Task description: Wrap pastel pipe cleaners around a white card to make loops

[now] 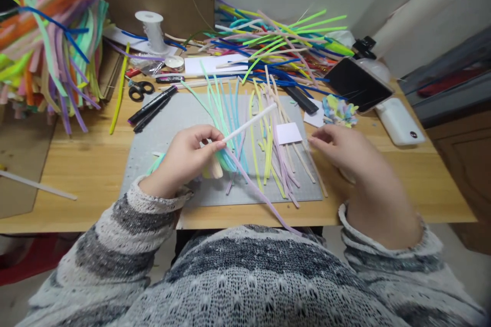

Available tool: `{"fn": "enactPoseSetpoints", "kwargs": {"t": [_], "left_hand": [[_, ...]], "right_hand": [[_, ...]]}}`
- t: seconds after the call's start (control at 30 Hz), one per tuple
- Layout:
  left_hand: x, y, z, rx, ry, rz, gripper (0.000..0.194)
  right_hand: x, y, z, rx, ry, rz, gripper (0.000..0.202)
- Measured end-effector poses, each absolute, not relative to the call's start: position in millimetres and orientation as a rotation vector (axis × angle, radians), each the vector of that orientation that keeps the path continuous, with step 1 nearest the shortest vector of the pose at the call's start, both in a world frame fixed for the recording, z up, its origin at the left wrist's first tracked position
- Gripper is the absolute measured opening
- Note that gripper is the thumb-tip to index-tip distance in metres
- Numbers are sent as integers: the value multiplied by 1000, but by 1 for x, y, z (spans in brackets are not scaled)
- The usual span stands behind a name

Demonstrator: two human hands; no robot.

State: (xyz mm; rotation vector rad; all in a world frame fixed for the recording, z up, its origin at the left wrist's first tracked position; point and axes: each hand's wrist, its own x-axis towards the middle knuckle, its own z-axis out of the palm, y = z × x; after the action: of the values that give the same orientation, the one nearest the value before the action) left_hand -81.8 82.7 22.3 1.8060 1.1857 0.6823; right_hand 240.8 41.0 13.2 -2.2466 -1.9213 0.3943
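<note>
My left hand (pixel 192 156) pinches a thin white stick (pixel 251 121) between thumb and fingers, its far end angled up to the right. From the same pinch a lilac pipe cleaner (pixel 261 195) trails down to the right, towards my sweater. My right hand (pixel 347 150) hovers over the right edge of the grey cutting mat (pixel 176 112). Its fingers are loosely curled, a little apart from the thumb, with nothing seen in them. Between the hands lie yellow pipe cleaners (pixel 267 158), blue and green ones (pixel 217 107), and a small white card (pixel 289 134).
A big bundle of colourful pipe cleaners (pixel 49 41) stands at left. Near it are scissors (pixel 140 90), black markers (pixel 153 108) and a white spool (pixel 150 30). Loose pipe cleaners (pixel 276 36) pile up at the back. A phone (pixel 358 84) and white power bank (pixel 401 121) are at right.
</note>
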Motion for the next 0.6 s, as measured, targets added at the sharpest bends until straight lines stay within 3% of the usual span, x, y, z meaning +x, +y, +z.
{"fn": "enactPoseSetpoints", "kwargs": {"t": [0.23,0.37,0.47,0.6], "left_hand": [[-81,91,11,1578,1219,802,21],[-81,94,5,1520,1175,843,22],[-81,94,6,1462,1192,884,21],[-79,92,10,1378,1185,904,19]], "right_hand": [[227,70,-17,-1932,-2156,299,55],[226,68,-16,-1931,-2130,339,48],[235,67,-14,-1789,-1984,606,37],[247,68,-4,-1719,-1648,932,40]]}}
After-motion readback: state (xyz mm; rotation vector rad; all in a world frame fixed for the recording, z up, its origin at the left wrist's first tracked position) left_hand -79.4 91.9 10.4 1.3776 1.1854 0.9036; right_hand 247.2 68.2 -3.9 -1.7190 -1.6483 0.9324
